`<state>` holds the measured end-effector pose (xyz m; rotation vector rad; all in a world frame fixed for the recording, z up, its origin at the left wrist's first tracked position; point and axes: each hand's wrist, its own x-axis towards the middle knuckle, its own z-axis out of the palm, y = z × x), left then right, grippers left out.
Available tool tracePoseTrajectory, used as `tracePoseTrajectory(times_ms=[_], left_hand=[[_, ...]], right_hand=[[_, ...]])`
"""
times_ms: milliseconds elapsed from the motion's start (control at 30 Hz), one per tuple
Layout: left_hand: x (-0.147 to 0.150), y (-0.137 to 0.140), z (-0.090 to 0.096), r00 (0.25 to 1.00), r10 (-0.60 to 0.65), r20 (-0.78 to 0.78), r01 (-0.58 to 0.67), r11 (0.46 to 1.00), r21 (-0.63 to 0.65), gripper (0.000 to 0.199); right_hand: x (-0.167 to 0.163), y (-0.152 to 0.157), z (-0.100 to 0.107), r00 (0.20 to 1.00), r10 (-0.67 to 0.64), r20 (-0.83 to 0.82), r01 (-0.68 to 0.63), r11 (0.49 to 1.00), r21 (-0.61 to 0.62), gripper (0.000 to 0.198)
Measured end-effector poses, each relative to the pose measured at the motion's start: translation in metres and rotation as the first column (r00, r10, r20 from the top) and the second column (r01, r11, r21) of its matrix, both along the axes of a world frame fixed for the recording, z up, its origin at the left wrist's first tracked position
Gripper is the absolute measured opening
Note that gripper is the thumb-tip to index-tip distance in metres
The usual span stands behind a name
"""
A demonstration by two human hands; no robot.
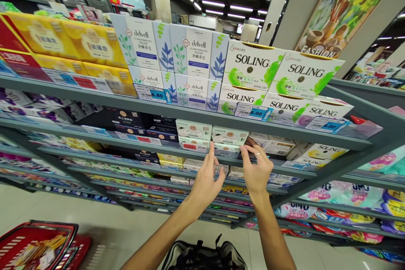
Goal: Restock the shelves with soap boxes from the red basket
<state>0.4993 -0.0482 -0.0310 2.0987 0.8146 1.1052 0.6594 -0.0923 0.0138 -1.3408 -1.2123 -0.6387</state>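
Pale green and white soap boxes (230,136) stand stacked in two columns on the second shelf. My left hand (207,177) is raised to the front of them, its index finger stretched out to the gap between the columns and its thumb apart. At the right column's lower right corner, my right hand (257,168), with a ring on one finger, has its thumb in front and bent fingers round the side. Part of those fingers is hidden behind the box edge. Dark soap boxes (129,122) stand to the left, and white boxes (275,145) lie to the right.
Above, the top shelf (190,112) carries Delvell boxes (198,50), Soling boxes (253,65) and yellow boxes (91,42). A red shopping basket (63,240) with packets stands at lower left. Below me is a dark bag (202,257). Detergent bags (335,192) fill shelves at right.
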Motion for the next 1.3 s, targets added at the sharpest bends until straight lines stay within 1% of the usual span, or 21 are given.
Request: tracePoseTrajectory(times_ms=[233,400,833,933,1000,1033,1100,1133,1167,1233,1300], left_hand=[[0.001,0.002,-0.001,1.0,0.012,-0.023,-0.011,0.999,0.042,0.09],[0.0,0.001,0.001,0.998,0.001,-0.063,0.0,1.0,0.015,0.09],[0.002,-0.001,0.001,0.996,0.036,-0.084,-0.03,0.998,0.061,0.092],[0.001,-0.004,0.002,0.998,0.023,-0.051,-0.02,0.998,0.066,0.09],[-0.006,-0.004,0.005,0.999,0.034,0.021,-0.035,0.997,0.065,0.081],[-0.012,-0.002,0.007,0.996,0.061,0.071,-0.066,0.996,0.065,0.073],[-0.029,0.006,0.012,0.97,0.158,0.185,-0.174,0.982,0.077,0.049],[-0.039,0.012,0.014,0.946,0.218,0.239,-0.246,0.964,0.095,0.037],[-0.049,0.019,0.017,0.921,0.269,0.281,-0.313,0.941,0.125,0.028],[-0.065,0.034,0.022,0.891,0.327,0.315,-0.399,0.894,0.202,0.021],[-0.076,0.048,0.025,0.893,0.339,0.295,-0.42,0.864,0.279,0.022]], right_hand=[[0.003,0.002,-0.004,0.999,-0.004,0.035,0.003,1.0,0.022,0.004],[0.004,0.001,-0.006,0.999,0.007,0.052,-0.007,1.0,0.001,0.006],[0.002,0.004,-0.005,0.998,0.061,-0.028,-0.06,0.998,0.01,0.003],[0.003,0.0,-0.003,0.998,0.064,-0.018,-0.064,0.998,-0.007,0.004],[0.004,-0.007,-0.003,0.999,0.049,0.024,-0.049,0.999,-0.003,0.011],[0.004,-0.011,-0.003,0.998,0.035,0.052,-0.035,0.999,0.014,0.016],[0.002,-0.019,-0.006,0.993,0.018,0.116,-0.026,0.997,0.067,0.028],[-0.002,-0.021,-0.008,0.989,0.036,0.145,-0.048,0.996,0.079,0.03],[-0.006,-0.021,-0.009,0.983,0.077,0.17,-0.089,0.994,0.066,0.03],[-0.019,-0.015,-0.012,0.961,0.199,0.194,-0.193,0.98,-0.049,0.025],[-0.034,-0.002,-0.013,0.935,0.282,0.217,-0.243,0.951,-0.192,0.02]])
